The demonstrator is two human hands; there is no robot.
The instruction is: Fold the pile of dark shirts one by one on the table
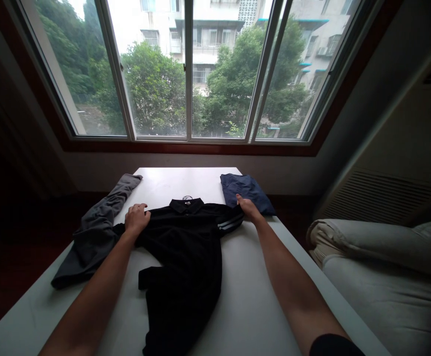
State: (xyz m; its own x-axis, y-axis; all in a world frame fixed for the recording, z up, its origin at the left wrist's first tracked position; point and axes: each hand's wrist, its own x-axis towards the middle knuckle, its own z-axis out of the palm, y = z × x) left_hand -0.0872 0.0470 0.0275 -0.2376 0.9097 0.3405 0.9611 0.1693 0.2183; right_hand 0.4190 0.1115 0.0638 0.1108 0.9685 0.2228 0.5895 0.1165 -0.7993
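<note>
Beyond the white tabletop (254, 291), I see a wide window (188, 74) with a dark red surround (200, 149), green trees (154, 89) and a pale building (218, 11) outside; a cream sofa (386, 296) sits right.

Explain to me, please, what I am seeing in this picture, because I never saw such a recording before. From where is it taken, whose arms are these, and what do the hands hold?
There is no machine here: the arms belong to a person working with bare hands. This single picture comes from a camera worn on that person's head, looking forward and down. On the white table a black collared shirt is spread out. A grey garment lies to its left, and a dark blue garment to its right. The right hand grips the shirt's striped sleeve. The left hand is at the opposite shoulder; whether it grips or just rests is unclear.
</note>
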